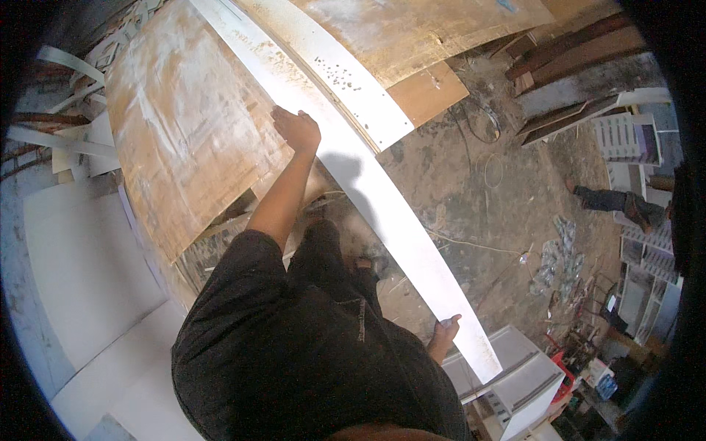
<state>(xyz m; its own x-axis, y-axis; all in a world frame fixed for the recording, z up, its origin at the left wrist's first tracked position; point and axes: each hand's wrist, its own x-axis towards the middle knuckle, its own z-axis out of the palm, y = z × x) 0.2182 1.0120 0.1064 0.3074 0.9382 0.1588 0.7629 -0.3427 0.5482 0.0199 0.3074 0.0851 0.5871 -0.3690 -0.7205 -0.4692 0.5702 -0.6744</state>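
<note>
A long white board strip (382,198) runs from the top of the view down to the lower right, resting on a brown plywood table (184,147). My left hand (296,128) lies on the strip's left edge where it crosses the plywood, fingers curled over it. Close to the strip's near end, my right hand (446,328) grips its left edge. A second, shorter white strip (346,77) with small dark specks lies beside it on the right. My black shirt fills the lower middle of the view.
White panels (88,272) lie at the lower left. A white drawer cabinet (515,382) stands under the strip's near end. Another person's legs (614,202) reach in at the right, near white crates (625,136), wooden planks (573,55) and scattered litter on the dirt floor.
</note>
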